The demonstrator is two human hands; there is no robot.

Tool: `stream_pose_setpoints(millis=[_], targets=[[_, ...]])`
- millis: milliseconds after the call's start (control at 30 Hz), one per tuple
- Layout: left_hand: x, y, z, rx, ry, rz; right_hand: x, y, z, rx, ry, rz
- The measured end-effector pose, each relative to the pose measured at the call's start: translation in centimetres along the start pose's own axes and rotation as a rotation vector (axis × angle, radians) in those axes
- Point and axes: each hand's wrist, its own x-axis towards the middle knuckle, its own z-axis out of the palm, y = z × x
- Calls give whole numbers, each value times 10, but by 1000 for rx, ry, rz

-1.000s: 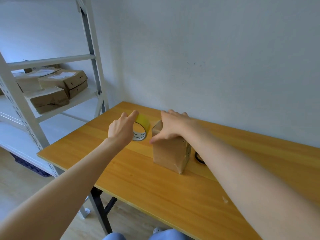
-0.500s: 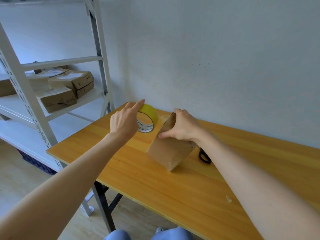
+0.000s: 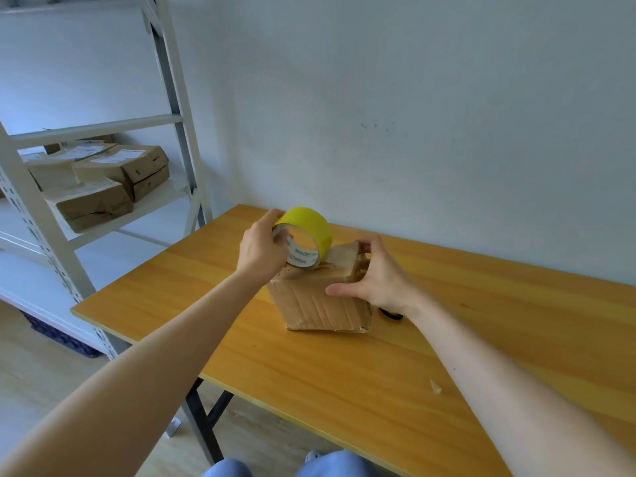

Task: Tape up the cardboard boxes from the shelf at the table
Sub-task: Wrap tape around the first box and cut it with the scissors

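- My left hand (image 3: 263, 249) grasps the yellow tape roll (image 3: 306, 232); its lower edge meets the top of the cardboard box (image 3: 320, 301) just below my fingers.
- My right hand (image 3: 375, 278) clasps the box's upper right corner, thumb on the near face.
- Risk, as I judge it: pulling tape drags the light box out from under my right grip, so the strip lands crooked.

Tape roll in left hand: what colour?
Tape roll is yellow outside, inner core white with print; head view.
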Motion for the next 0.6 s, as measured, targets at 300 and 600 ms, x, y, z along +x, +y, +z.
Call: stream_pose_setpoints(millis=[300, 600], targets=[[9, -2, -29, 873, -36, 335, -8, 31, -18, 45, -7, -1], [6, -27, -15, 1201, -68, 433, -9, 50, -17, 162, -18, 6]])
